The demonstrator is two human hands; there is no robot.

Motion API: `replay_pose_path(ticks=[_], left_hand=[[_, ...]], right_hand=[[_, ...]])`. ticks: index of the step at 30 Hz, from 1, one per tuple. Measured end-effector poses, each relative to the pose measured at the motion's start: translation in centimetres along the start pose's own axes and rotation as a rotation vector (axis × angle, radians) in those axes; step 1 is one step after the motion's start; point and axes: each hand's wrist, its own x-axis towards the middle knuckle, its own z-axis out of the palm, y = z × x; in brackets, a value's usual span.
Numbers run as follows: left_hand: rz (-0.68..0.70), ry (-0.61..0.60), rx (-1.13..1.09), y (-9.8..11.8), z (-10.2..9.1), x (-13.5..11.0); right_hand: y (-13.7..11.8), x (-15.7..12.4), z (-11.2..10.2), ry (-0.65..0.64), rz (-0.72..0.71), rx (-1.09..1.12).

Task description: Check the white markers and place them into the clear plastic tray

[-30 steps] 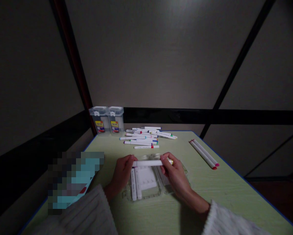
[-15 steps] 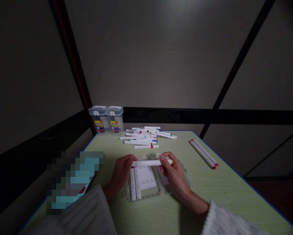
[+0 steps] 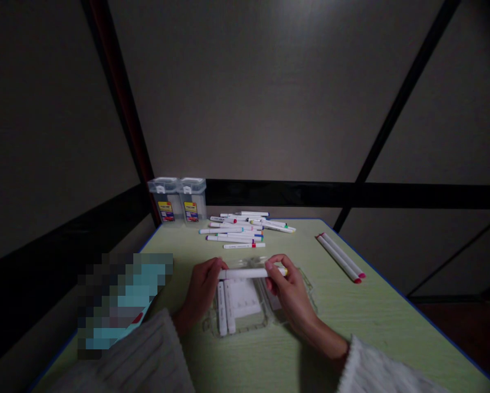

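Both hands hold one white marker [image 3: 247, 273] level above a clear plastic case [image 3: 245, 322] on the pale green table [image 3: 384, 322]. My left hand [image 3: 202, 292] pinches the marker's left end. My right hand [image 3: 290, 292] wraps its fingers round the right end, where a yellow tip sticks out. Two white markers [image 3: 225, 307] lie side by side at the left of the case, beside a white insert [image 3: 245, 297].
A loose pile of white markers [image 3: 245, 229] with coloured ends lies further back. Two clear lidded boxes [image 3: 178, 200] stand at the back left corner. Two red-tipped markers [image 3: 341, 256] lie to the right. A blurred patch [image 3: 122, 297] covers the left edge.
Both hands and the held marker have drifted very slightly left; otherwise nothing has moved.
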Motion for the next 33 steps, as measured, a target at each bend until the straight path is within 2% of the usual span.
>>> replay_pose_path(ticks=[20, 28, 33], left_hand=[[-0.219, 0.040, -0.193, 0.9, 0.4, -0.1], [-0.148, 0.008, -0.156, 0.6, 0.2, -0.3], [-0.021, 0.089, -0.108, 0.4, 0.0, -0.5]], right_hand=[[0.1, -0.1, 0.1, -0.033, 0.005, 0.028], [0.1, 0.0, 0.1, -0.032, 0.008, 0.045], [-0.2, -0.1, 0.2, -0.067, 0.023, 0.030]])
